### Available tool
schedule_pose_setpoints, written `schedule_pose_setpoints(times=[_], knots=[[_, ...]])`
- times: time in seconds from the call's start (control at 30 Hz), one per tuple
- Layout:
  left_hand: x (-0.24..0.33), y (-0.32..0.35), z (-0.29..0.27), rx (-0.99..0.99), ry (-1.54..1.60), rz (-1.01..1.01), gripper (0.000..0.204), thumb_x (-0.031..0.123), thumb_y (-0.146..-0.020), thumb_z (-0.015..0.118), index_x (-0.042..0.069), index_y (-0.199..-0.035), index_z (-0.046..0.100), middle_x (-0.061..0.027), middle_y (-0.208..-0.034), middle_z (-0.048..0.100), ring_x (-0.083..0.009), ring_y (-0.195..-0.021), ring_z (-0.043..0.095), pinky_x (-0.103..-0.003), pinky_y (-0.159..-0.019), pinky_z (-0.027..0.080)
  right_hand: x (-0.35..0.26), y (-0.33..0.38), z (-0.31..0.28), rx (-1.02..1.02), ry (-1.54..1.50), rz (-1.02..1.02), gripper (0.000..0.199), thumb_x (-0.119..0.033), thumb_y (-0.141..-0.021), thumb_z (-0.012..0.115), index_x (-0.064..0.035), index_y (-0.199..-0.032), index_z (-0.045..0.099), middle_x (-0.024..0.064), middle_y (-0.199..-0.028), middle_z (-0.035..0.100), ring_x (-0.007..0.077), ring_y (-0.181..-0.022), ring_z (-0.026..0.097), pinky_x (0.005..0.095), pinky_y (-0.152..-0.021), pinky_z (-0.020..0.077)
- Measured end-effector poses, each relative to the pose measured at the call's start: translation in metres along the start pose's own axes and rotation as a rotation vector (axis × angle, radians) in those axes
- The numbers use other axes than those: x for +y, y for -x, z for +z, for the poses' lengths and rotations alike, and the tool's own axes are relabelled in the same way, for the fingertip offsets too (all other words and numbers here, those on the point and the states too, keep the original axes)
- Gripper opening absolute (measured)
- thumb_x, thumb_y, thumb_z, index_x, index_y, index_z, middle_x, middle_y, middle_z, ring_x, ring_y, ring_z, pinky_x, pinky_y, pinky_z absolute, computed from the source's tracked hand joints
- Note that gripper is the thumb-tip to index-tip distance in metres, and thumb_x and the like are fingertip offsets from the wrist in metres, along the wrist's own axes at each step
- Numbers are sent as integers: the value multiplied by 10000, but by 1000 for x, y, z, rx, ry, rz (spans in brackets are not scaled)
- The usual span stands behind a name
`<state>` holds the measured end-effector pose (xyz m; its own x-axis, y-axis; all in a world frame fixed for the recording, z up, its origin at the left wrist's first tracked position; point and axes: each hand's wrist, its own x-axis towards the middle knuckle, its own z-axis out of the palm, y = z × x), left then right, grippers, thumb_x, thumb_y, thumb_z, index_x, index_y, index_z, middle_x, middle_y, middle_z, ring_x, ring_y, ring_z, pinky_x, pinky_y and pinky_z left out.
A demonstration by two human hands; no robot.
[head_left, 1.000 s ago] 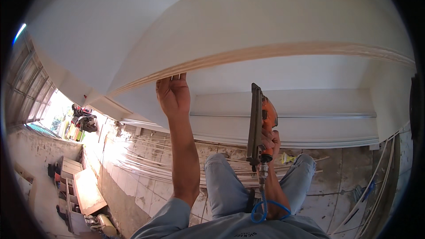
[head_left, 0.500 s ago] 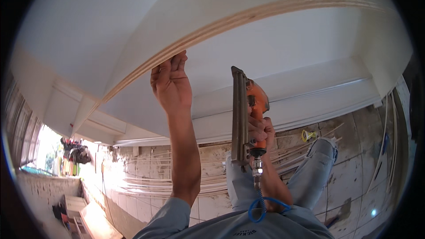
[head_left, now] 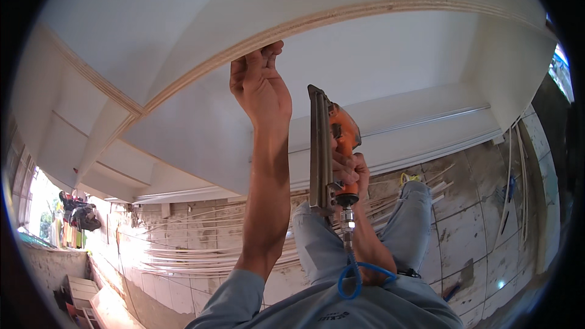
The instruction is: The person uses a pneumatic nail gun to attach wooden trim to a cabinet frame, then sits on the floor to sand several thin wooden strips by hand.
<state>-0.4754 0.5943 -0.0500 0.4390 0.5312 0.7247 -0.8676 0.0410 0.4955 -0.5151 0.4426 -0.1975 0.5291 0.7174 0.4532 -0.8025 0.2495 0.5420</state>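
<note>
A long strip of pale layered wood edge (head_left: 341, 15) runs along the front of a white cabinet panel. My left hand (head_left: 263, 88) is raised to it, its fingers bent and closed against the lower side of the strip; the fingertips are partly hidden. Below and to the right, my right hand (head_left: 348, 167) is wrapped round the handle of an orange air nail gun (head_left: 347, 127). The gun's long dark magazine (head_left: 319, 152) points up, its nose apart from the wood. A blue air hose (head_left: 342, 286) loops from the metal coupling at its base.
More panel edges meet at a corner (head_left: 141, 111) on the left. Several thin wooden strips (head_left: 213, 259) lie on the stained tile floor below, near my legs. At the lower left stands a wooden cabinet piece (head_left: 79, 289). Other strips (head_left: 522, 176) lie at the right.
My left hand has slid to the right along the wood edge. The view has shifted, bringing more of the panel corner in at left. The nail gun stays in my right hand.
</note>
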Motion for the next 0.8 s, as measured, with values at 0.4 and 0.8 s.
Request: schedule_pose_setpoints(times=[0.4, 0.8], knots=[[9, -3, 16, 301, 25, -29, 68, 90, -957, 622, 52, -1011, 607, -37, -930, 650, -172, -879, 583, -347, -917, 418, -19, 2, 12, -29, 35, 16, 308, -105, -879, 438, 94, -1113, 461, 25, -644, 459, 131, -573, 499, 296, -564, 528], [7, -2, 5, 134, 18, -73, 131, 98, -969, 608, 54, -1092, 596, -51, -1053, 603, -187, -1001, 529, -354, -948, 405, -23, -6, 31, -93, -51, 46, 491, -92, -878, 487, 145, -1308, 473, 23, -689, 460, 89, -529, 453, 243, -516, 483]])
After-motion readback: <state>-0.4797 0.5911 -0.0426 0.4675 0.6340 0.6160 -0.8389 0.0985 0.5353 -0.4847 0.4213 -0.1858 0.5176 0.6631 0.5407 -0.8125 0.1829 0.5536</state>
